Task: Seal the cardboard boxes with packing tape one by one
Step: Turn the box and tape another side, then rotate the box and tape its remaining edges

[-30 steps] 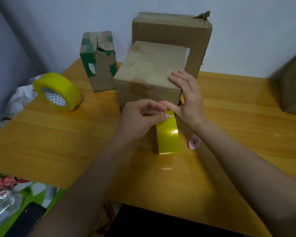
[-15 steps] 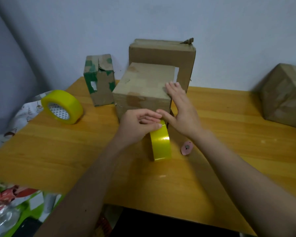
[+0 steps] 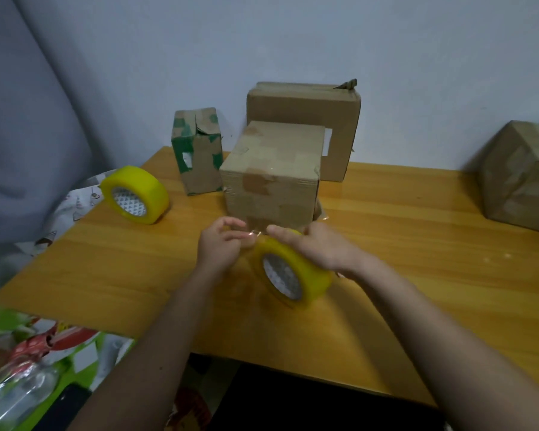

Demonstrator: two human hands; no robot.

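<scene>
Your right hand (image 3: 321, 250) lies over the yellow roll of packing tape (image 3: 293, 270) at the worktop's (image 3: 417, 244) centre, fingers curled around its top. Your left hand (image 3: 221, 247) pinches the clear tape end (image 3: 255, 231) just at its 10 o'clock. The square brown cardboard box (image 3: 271, 175) sits just beyond at 12 o'clock; a second yellow tape roll (image 3: 136, 194) lies well apart at 10 o'clock.

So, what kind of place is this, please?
Probably a home room, not a warehouse: a small wooden table against a plain wall, a few worn, reused cardboard boxes, and printed fabric beside the table.
</scene>
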